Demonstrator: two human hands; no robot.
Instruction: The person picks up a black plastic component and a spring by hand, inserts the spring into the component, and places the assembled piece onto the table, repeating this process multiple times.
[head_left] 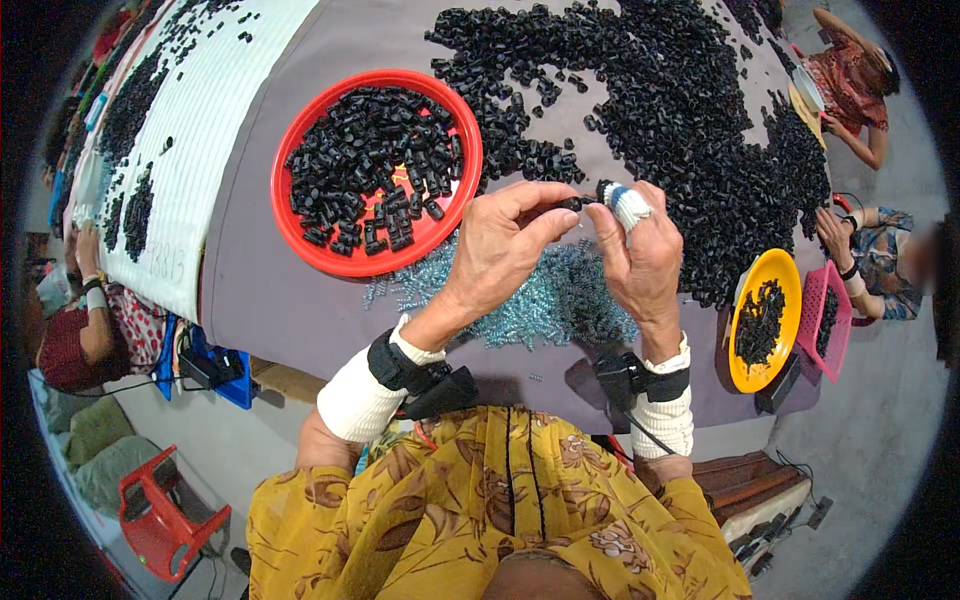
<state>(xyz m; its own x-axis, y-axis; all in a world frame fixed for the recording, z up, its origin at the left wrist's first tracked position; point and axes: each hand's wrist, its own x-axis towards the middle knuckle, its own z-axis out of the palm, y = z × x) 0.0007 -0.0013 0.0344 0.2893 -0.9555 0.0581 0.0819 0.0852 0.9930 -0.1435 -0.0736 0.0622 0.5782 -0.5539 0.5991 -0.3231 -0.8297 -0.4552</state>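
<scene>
Head — left hand (490, 243) beside red tray's rim (340, 263).

It's a workshop: co-workers (845, 85) flank tables (260, 310) (cloth-covered) heaped with small black parts (675, 100).

The person wears a loose yellow top (420, 500) with brown leaves and flowers on it. Two thin dark lines (513, 470) run down the front. The sleeves (695, 510) are yellow too. A stretchy white cuff (350, 410) with little ridges hugs each wrist. Over each cuff goes a black strap (390, 362) with a small black box (442, 394). A dark cord (652, 434) hangs by the right cuff. One finger of the right hand (642, 262) wears a white knitted cover (632, 209) with a blue band.
</scene>
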